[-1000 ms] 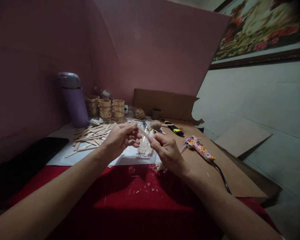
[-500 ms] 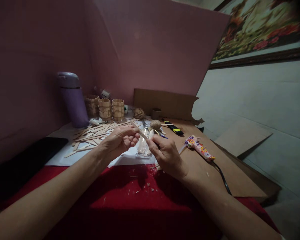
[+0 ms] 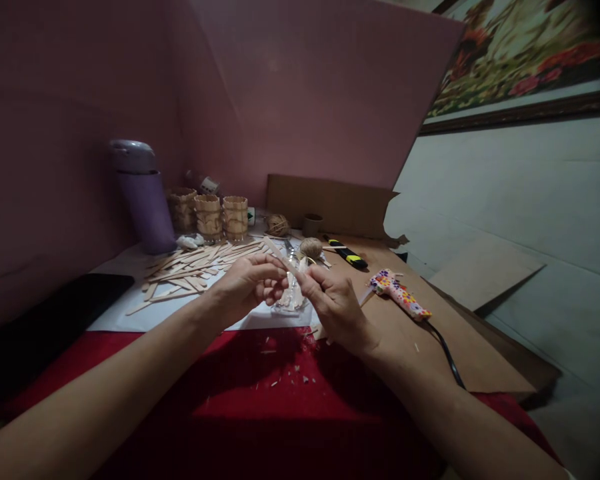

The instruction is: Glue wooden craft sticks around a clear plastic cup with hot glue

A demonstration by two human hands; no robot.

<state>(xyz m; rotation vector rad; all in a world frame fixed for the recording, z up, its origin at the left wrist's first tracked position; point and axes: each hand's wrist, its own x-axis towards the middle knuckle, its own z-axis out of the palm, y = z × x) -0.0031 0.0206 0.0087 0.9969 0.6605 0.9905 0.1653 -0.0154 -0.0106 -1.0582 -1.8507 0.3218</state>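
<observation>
A flat wooden craft stick (image 3: 276, 251) slants between my two hands, above the front of the table. My right hand (image 3: 333, 300) is closed on its lower end, thumb along the stick. Thumb and fingers of my left hand (image 3: 253, 283) close around the stick's middle, the other fingers curled below. Just behind the hands lies a clear plastic piece (image 3: 291, 297), partly hidden by them. To the left, a loose pile of craft sticks (image 3: 185, 273) is spread over white paper (image 3: 115, 313).
Three stick-covered cups (image 3: 235, 220) and a purple bottle (image 3: 147, 210) stand at the back left. Twine balls (image 3: 311, 247), a yellow-black utility knife (image 3: 347, 255) and a flowered glue gun (image 3: 400, 293) lie on the right. Wood scraps dot the red cloth (image 3: 285, 400). A dark flat object (image 3: 85, 307) is at left.
My left hand has shifted slightly right along the stick, closer to my right hand. The stick stays in my right hand, and the view has tilted a little.
</observation>
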